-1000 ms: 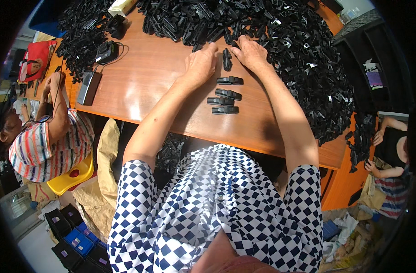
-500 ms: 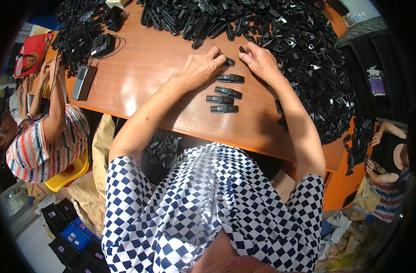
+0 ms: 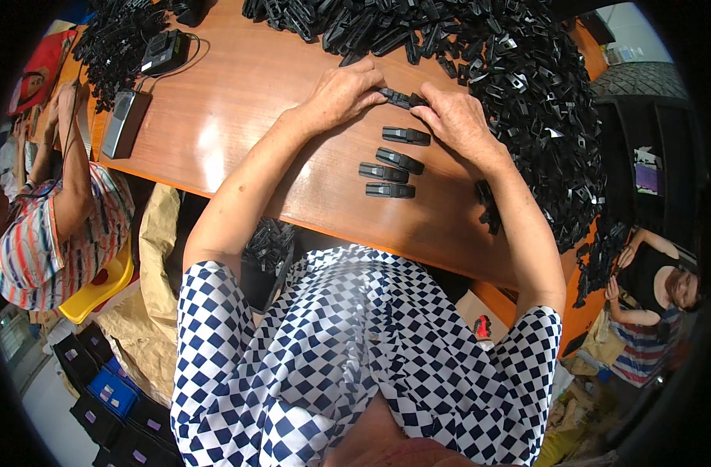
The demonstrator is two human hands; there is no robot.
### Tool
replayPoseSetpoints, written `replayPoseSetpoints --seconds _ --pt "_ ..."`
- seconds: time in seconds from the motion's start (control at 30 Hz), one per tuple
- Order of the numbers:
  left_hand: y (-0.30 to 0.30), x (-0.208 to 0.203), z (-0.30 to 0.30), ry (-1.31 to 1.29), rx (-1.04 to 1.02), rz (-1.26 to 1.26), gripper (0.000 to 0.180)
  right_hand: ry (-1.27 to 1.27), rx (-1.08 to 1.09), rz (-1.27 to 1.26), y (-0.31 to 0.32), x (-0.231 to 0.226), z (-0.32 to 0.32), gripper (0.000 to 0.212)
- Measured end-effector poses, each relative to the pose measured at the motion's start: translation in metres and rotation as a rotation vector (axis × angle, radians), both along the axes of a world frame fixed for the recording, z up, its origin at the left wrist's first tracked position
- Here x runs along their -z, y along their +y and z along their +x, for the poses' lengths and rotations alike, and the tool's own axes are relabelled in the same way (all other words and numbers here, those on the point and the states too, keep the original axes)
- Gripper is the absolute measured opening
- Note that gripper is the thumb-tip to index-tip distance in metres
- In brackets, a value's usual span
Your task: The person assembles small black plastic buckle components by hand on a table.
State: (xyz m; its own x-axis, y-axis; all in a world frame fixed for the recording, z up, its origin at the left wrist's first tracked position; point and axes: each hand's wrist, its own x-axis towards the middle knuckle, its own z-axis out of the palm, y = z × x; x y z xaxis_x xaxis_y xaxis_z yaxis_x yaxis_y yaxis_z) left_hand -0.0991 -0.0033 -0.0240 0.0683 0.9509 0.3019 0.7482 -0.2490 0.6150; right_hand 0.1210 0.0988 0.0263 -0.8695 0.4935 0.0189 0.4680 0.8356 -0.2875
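My left hand (image 3: 344, 93) and my right hand (image 3: 458, 123) meet over the far middle of the table, both closed on one small black plastic clip-like part (image 3: 399, 98). The left fingers pinch its left end; the right thumb and fingers grip its right end. Fingertips partly cover it. Nearer to me several similar black plastic pieces lie roughly crosswise in a column: the top one (image 3: 406, 136), a slightly tilted one (image 3: 400, 160), and the nearest one (image 3: 390, 190) among them.
A large heap of black parts (image 3: 534, 140) covers the table's far and right sides. At left stand a grey box-shaped device (image 3: 126, 124) and a black corded device (image 3: 166, 53). Co-workers sit at both sides. Black and blue bins (image 3: 113, 391) sit at lower left.
My right hand has come in beside my left, and both now grip the same black part. The whole view has shifted slightly.
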Motion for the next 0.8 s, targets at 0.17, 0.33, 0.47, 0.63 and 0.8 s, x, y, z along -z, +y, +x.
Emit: replayPoseSetpoints --seconds 0.17,0.33,0.47,0.63,0.8 --pt "0.001 0.001 -0.003 0.012 0.053 0.034 0.022 -0.061 -0.005 -0.069 -0.001 -0.003 -0.007 0.027" --pt "0.005 0.004 -0.003 0.018 0.079 0.088 0.022 0.004 -0.026 -0.011 0.001 0.019 -0.026 0.028" --pt "-0.001 0.0 -0.002 0.112 0.032 0.057 0.025 0.002 -0.028 0.06 0.006 0.012 -0.027 0.033" --pt "-0.083 -0.036 0.035 -0.244 -0.142 -0.069 0.021 0.175 -0.026 -0.096 0.017 0.019 0.003 0.04" --pt "-0.167 -0.001 0.122 -0.899 0.254 -0.62 0.026 0.505 -0.002 -0.091 -0.044 0.064 0.005 0.042"
